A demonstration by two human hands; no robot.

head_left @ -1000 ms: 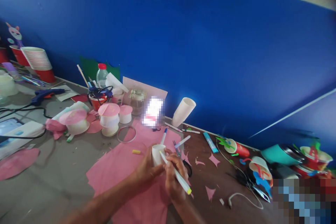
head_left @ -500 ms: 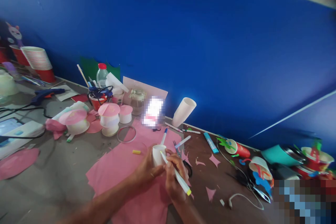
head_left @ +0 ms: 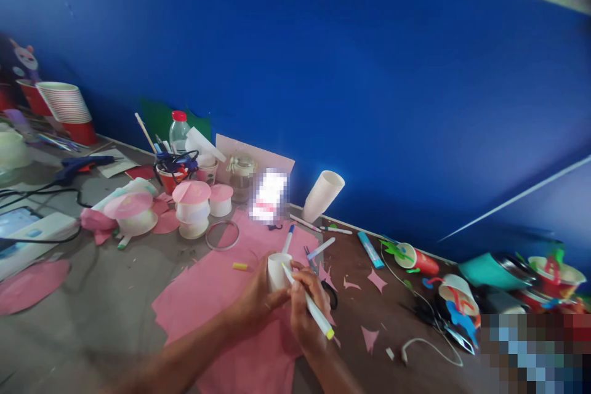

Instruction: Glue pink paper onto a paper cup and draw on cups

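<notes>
My left hand (head_left: 257, 297) is wrapped round a small white paper cup (head_left: 278, 272), held upright above the pink paper (head_left: 217, 320). In my right hand (head_left: 310, 306) is a white marker (head_left: 317, 315) with a yellow end, gripped like a pen. Its tip meets the cup's side near the rim, though I cannot make out any mark there. A yellow marker cap (head_left: 240, 266) lies on the pink paper left of the cup. Just beyond the cup rests a marker with a blue cap (head_left: 289, 240). Scissors (head_left: 329, 292) are partly hidden behind my right hand.
A lit, blurred phone (head_left: 268, 197) stands at the back beside a leaning white cup stack (head_left: 323, 196). Pink-topped paper rolls (head_left: 192, 209) and a glue gun (head_left: 85, 166) are to the left. Pink scraps (head_left: 377, 280), a cable (head_left: 429, 341) and decorated cups (head_left: 418, 260) lie to the right.
Almost nothing differs. The marker and my right hand have shifted very slightly, with the tip still at the cup.
</notes>
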